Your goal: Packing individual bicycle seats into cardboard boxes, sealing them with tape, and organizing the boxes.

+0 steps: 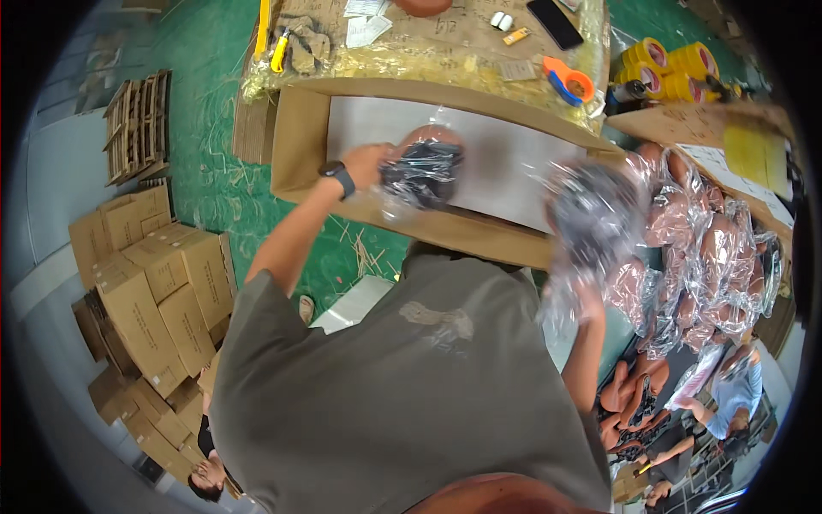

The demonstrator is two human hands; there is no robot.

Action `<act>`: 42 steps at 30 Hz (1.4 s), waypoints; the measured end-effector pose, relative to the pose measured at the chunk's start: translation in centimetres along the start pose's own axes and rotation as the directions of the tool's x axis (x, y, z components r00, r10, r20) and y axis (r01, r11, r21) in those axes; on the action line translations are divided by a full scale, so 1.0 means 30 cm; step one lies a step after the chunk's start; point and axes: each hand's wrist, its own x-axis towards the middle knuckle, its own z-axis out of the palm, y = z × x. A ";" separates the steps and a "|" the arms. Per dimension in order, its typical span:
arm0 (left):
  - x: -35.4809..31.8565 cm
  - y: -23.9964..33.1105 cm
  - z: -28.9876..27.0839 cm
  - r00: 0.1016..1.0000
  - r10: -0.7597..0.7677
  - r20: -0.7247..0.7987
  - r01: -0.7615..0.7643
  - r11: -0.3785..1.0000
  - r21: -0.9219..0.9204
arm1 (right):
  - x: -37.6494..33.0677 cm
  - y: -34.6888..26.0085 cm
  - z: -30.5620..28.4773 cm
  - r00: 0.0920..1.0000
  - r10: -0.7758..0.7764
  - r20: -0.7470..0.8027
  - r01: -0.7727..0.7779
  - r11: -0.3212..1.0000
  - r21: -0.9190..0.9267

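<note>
The left hand (370,164), wearing a dark wristwatch (339,178), was clamped on a plastic-wrapped dark bundle (421,174) at twelve o'clock, over the open cardboard box (301,128). At two o'clock the right hand (585,295) gripped a second wrapped bundle (592,214), beside a pile of wrapped reddish pieces (715,257).

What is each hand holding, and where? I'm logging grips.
Left hand: a bagged dark-haired head, gripped at its side. Right hand: another bagged head, held from below.
</note>
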 end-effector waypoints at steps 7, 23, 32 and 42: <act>0.330 -0.627 -0.002 0.904 0.040 0.426 -0.381 0.529 0.758 | 0.857 0.164 1.246 0.853 0.368 0.370 -0.419 0.906 0.063; 0.103 0.489 0.276 0.791 0.146 -0.594 -0.198 0.980 -0.023 | -0.147 -0.223 -0.079 0.383 -0.661 -0.646 0.013 0.703 -0.711; 0.662 1.821 1.211 0.990 0.002 -0.140 0.017 0.990 0.138 | -0.055 0.094 -0.976 0.622 -0.676 -0.395 -0.531 0.007 -0.847; 0.643 1.751 1.317 0.953 -0.298 0.051 0.301 0.920 -0.249 | -0.083 0.542 -0.952 0.284 -0.673 -0.683 -0.334 0.598 -0.728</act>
